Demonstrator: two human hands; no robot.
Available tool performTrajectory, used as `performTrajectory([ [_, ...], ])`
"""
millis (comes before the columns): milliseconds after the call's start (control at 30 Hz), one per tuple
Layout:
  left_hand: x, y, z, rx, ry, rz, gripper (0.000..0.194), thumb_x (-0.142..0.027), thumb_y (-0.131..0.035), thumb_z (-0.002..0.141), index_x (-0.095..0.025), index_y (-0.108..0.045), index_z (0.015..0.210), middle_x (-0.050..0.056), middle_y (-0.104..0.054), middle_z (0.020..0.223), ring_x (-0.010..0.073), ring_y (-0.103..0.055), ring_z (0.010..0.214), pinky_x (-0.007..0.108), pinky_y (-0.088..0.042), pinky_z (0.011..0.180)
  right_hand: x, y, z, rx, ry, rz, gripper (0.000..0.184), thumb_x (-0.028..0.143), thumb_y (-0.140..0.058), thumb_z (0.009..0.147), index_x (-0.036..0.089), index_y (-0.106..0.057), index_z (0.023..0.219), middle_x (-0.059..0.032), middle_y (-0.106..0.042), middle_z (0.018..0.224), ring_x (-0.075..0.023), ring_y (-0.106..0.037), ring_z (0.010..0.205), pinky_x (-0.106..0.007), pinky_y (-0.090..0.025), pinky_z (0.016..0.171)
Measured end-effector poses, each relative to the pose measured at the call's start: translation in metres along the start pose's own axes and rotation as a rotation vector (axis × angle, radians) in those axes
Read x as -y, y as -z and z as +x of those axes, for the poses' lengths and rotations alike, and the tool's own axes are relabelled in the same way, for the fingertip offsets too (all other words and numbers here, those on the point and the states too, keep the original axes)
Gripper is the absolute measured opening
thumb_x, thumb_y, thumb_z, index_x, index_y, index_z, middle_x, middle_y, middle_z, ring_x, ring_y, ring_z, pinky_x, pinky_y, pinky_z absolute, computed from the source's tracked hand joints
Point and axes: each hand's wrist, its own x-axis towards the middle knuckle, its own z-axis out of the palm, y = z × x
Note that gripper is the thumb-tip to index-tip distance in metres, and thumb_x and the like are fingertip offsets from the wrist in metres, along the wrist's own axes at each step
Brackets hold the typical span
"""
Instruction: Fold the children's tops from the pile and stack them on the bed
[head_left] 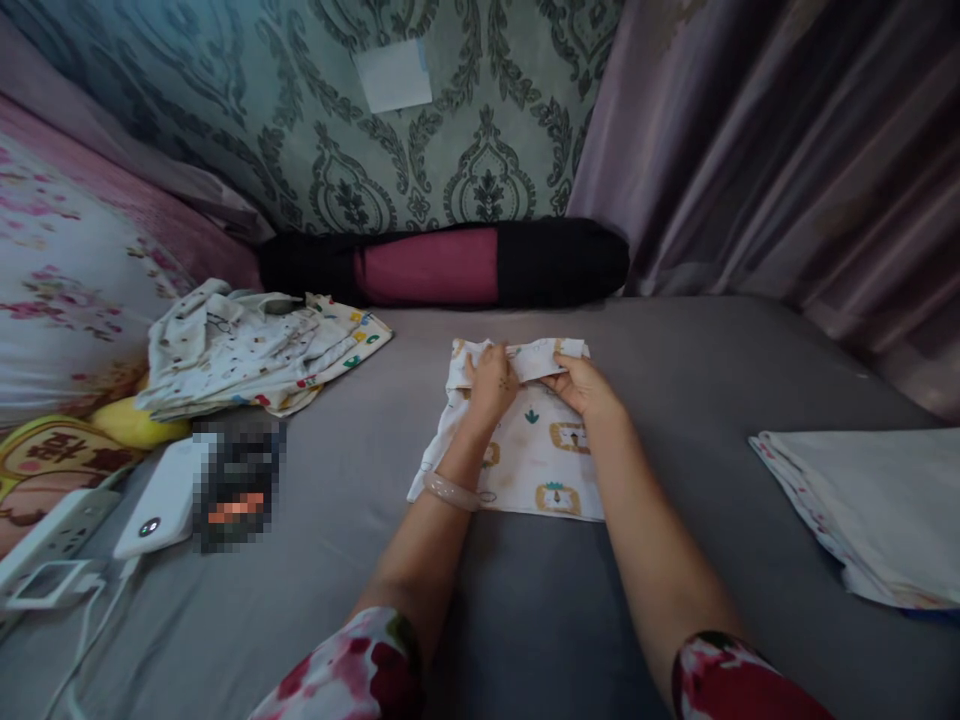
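Observation:
A white cloth [525,470] printed with tan animal faces and small green plants lies flat on the grey bed sheet. Its far edge is turned over toward me as a narrow folded band. My left hand [493,385], with a pale bangle [451,492] at the wrist, grips this band near its left part; some of its fingertips are hidden in the fabric. At the band's right part, my right hand [581,382] pinches the cloth, thumb on top and the other fingers underneath.
Rumpled printed clothes [247,345] lie at left. Near them are a white power bank [169,495], a power strip [64,530] with cables, and a blurred-out object [238,485]. Folded white fabric [885,500] lies at right. A black-and-maroon bolster [427,268] lies along the wall.

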Motion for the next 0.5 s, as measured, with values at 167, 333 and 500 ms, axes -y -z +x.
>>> performTrajectory([
  [167, 0.026, 0.007, 0.002, 0.035, 0.099, 0.134, 0.055, -0.007, -0.039, 0.083, -0.017, -0.043, 0.137, 0.012, -0.050, 0.143, 0.0220, -0.030, 0.143, 0.054, -0.009, 0.119, 0.003, 0.004, 0.005, -0.111, 0.093, -0.057, 0.035, -0.002, -0.050, 0.076, 0.021, -0.058, 0.101, -0.0005, -0.071, 0.083, -0.0175, -0.069, 0.078, -0.041, -0.059, 0.077],
  [333, 0.033, 0.006, 0.001, 0.113, 0.106, 0.108, 0.054, -0.007, -0.042, 0.084, -0.016, -0.043, 0.137, 0.013, -0.043, 0.149, 0.0252, -0.029, 0.143, 0.056, -0.012, 0.118, -0.004, 0.015, 0.013, -0.188, 0.236, -0.245, 0.028, 0.000, -0.053, 0.071, 0.020, -0.058, 0.091, 0.0003, -0.070, 0.079, -0.0162, -0.068, 0.073, -0.036, -0.059, 0.074],
  [500, 0.058, 0.038, 0.009, 0.084, 0.279, 0.026, 0.047, -0.011, -0.042, 0.087, -0.015, -0.049, 0.134, 0.018, -0.060, 0.130, 0.0259, -0.054, 0.124, 0.039, -0.038, 0.104, -0.006, 0.032, 0.022, -0.285, 0.403, -0.647, 0.020, 0.012, -0.061, 0.069, 0.019, -0.060, 0.088, -0.0017, -0.069, 0.078, -0.0192, -0.067, 0.074, -0.035, -0.056, 0.071],
])
